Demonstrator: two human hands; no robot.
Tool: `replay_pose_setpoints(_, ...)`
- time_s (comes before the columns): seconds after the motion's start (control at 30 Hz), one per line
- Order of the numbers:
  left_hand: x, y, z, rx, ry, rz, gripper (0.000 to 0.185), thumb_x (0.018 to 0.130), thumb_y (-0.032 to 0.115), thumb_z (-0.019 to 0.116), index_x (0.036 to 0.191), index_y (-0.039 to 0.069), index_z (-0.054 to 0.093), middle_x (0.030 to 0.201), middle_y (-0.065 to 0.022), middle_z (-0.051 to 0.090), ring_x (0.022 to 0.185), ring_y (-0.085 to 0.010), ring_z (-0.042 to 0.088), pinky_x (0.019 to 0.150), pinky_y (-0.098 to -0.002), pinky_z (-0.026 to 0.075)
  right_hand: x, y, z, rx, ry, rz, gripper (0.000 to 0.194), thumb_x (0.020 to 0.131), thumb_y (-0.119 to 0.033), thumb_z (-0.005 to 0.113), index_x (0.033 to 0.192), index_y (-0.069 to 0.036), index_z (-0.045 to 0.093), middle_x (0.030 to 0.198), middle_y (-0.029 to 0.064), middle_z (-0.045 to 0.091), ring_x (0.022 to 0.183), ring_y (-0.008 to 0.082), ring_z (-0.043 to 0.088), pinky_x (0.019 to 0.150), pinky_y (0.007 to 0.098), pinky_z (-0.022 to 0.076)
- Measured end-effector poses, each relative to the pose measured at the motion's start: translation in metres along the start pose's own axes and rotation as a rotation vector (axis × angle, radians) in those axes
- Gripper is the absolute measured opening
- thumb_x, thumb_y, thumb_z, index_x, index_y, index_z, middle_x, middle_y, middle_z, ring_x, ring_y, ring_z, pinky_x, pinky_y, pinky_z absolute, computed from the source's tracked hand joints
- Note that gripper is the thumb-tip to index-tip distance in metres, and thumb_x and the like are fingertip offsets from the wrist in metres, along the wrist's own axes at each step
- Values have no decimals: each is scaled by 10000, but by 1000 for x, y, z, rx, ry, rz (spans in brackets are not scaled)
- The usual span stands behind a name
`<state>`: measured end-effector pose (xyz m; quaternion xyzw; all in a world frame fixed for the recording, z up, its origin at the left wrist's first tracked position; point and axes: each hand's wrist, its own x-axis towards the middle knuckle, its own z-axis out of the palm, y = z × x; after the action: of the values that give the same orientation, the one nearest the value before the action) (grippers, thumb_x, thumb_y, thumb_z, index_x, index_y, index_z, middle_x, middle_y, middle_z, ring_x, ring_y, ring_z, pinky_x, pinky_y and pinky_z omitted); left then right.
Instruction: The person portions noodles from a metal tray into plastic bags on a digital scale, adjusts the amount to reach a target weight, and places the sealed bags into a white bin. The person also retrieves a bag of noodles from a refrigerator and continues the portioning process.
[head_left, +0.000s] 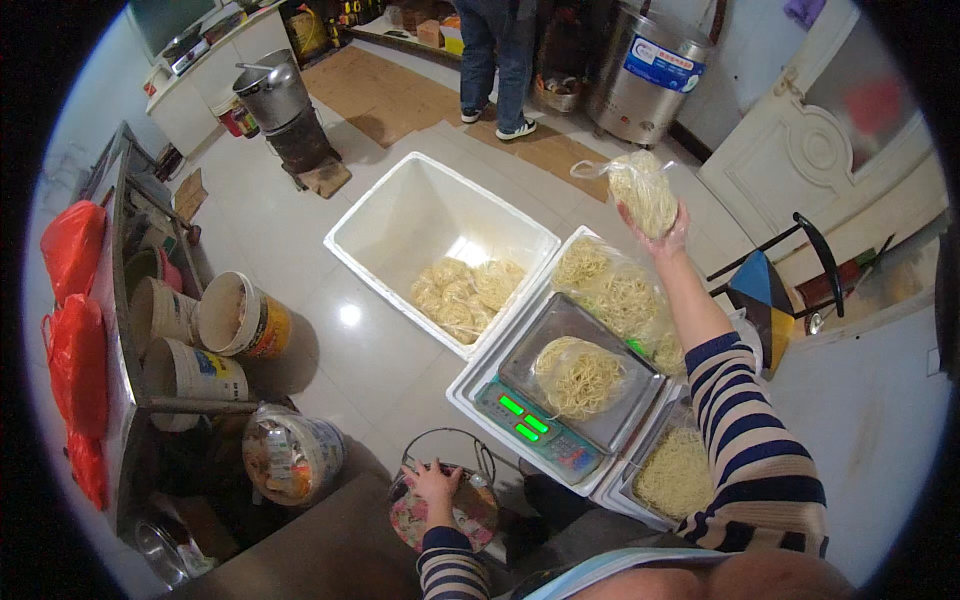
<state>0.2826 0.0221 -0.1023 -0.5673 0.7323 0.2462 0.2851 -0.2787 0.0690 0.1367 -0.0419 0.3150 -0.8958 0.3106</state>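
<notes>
My right hand (664, 229) holds up a clear plastic bag of noodles (641, 191), above and beyond the scale. My left hand (435, 484) rests with spread fingers on a stool's floral seat (409, 517) and holds nothing. A digital scale (491, 401) with lit green displays bears another bag of noodles (581, 375) on its metal pan. Bagged noodles (626, 300) lie just beyond the scale. Loose noodles (675, 469) fill a tray at the near right. Several bagged noodle portions (465, 292) lie at the bottom of a deep white foam box (375, 195).
Plastic buckets (225, 315) and a table with red plastic bags (79, 360) stand at the left. A person (495, 60) stands at the back, near a large steel cooker (649, 82). A metal pot (274, 94) stands on a stove, and a folding chair (761, 292) is at the right.
</notes>
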Motion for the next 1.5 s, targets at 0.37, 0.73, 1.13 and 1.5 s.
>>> replay_pose_setpoints(0.37, -59, -25, 79, 77, -53, 92, 644, 707, 579, 646, 1197, 168, 566, 1328, -181, 418, 1314, -441, 194, 987, -637, 260, 15, -29, -26, -92, 26, -74, 646, 830, -372, 364, 1370, -21, 313, 1387, 222, 338, 1234, 413, 379, 988, 577, 377)
replay_pose_setpoints(0.73, -54, -23, 87, 29, -42, 49, 628, 695, 503, 707, 1237, 231, 539, 1461, -97, 258, 1374, -372, 81, 934, -693, 290, -14, -39, -75, 109, -75, 45, 625, 840, -349, 334, 1377, -31, 305, 1409, 230, 303, 1275, 451, 313, 989, 622, 345)
replay_pose_setpoints(1.13, 6, -64, 105, 311, -308, 391, 438, 818, 385, 506, 1188, 164, 588, 1212, -150, 559, 1193, -282, 465, 1107, -510, 85, -22, -48, -45, -30, 110, -40, 622, 839, -331, 490, 1374, -64, 316, 1383, 205, 357, 1265, 400, 352, 959, 583, 393)
replay_pose_setpoints(1.5, 53, -129, 27, -201, -314, -12, 349, 772, 361, 604, 939, 67, 692, 905, -155, 671, 867, -332, 632, 771, -410, 487, 59, -20, -59, 9, 321, -33, 457, 815, -288, 569, 1194, -49, 479, 1178, 174, 533, 993, 357, 542, 731, 520, 518)
